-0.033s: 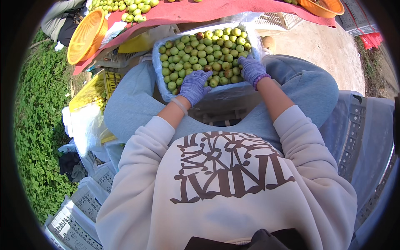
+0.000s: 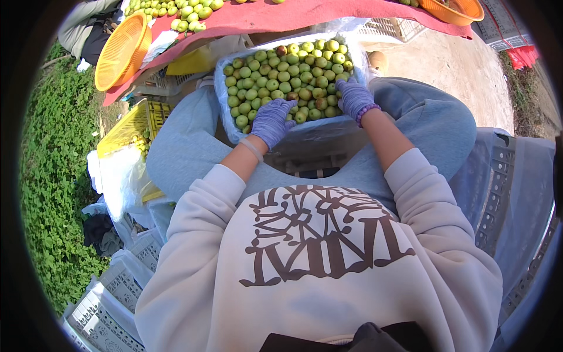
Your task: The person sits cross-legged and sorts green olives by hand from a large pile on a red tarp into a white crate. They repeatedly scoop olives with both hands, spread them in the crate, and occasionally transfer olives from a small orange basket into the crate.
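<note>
The left hand (image 2: 272, 122) lies at the near edge of the lined crate (image 2: 322, 127), the right hand (image 2: 354, 98) at its right edge, fingers (image 2: 283, 107) bent; whether they grasp any cannot be told; round green fruit (image 2: 284, 76) fills the crate; open room separates both hands.

Glossy smooth fruit (image 2: 272, 84); matt knit gloves (image 2: 271, 124); shiny plastic liner (image 2: 326, 125).

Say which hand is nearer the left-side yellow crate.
Left. The left hand, at the fruit, is right of the yellow crate; the right hand, also there, is farther right.
</note>
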A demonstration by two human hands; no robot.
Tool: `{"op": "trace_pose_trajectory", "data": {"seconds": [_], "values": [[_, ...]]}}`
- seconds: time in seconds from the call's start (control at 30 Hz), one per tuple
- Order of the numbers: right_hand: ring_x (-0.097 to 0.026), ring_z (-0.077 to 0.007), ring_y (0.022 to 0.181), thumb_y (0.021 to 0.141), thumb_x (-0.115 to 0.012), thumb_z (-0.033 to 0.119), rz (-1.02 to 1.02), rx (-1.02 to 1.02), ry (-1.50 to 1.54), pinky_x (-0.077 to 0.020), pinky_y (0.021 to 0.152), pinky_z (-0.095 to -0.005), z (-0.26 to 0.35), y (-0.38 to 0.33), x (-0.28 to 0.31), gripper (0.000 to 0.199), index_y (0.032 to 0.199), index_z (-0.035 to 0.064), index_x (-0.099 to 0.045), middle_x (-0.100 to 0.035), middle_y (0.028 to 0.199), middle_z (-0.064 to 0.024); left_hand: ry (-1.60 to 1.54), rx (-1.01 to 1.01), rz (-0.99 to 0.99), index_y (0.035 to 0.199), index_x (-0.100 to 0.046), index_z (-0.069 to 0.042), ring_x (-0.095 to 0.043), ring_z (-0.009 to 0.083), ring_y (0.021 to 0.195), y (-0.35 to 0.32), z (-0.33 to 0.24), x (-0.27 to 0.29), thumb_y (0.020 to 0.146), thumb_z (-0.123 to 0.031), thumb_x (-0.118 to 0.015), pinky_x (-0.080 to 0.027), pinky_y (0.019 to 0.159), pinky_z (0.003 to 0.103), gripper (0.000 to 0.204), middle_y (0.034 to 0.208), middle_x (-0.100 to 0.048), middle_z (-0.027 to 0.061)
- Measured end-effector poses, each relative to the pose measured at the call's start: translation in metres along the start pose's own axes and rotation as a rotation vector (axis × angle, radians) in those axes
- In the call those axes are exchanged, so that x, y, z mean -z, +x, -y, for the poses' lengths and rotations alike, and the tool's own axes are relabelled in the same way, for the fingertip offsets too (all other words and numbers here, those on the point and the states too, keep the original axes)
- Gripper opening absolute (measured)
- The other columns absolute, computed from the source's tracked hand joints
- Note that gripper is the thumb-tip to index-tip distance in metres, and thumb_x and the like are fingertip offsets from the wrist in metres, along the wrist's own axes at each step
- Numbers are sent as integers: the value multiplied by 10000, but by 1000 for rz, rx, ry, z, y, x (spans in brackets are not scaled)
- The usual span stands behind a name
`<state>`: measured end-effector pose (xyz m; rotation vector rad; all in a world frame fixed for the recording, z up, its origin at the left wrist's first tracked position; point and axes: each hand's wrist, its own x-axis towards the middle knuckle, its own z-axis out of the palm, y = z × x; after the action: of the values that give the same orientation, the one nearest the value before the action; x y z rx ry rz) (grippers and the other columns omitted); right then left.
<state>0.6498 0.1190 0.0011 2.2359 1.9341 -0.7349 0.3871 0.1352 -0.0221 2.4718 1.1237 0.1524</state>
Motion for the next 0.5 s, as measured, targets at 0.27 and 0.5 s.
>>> {"op": "trace_pose_trajectory", "data": {"seconds": [0.27,0.5], "values": [[-649,-371,1026,827,-671,473,40,-60,461,-508,898,-434,10,3,-16,548,1138,26,-615,-681,1038,-231,128,89,194,1178,-651,-144,-592,300,1033,1,-3,4,797,-297,-740,-484,896,422,420,1078,-630,101],[-664,-374,1004,810,-696,469,119,-96,177,-517,888,-438,-14,-7,-22,562,1117,2,-632,-684,1037,-241,50,-93,108,1188,-635,-136,-578,300,1059,9,-9,-17,808,-297,-733,-459,931,428,424,1116,-608,106]]}}
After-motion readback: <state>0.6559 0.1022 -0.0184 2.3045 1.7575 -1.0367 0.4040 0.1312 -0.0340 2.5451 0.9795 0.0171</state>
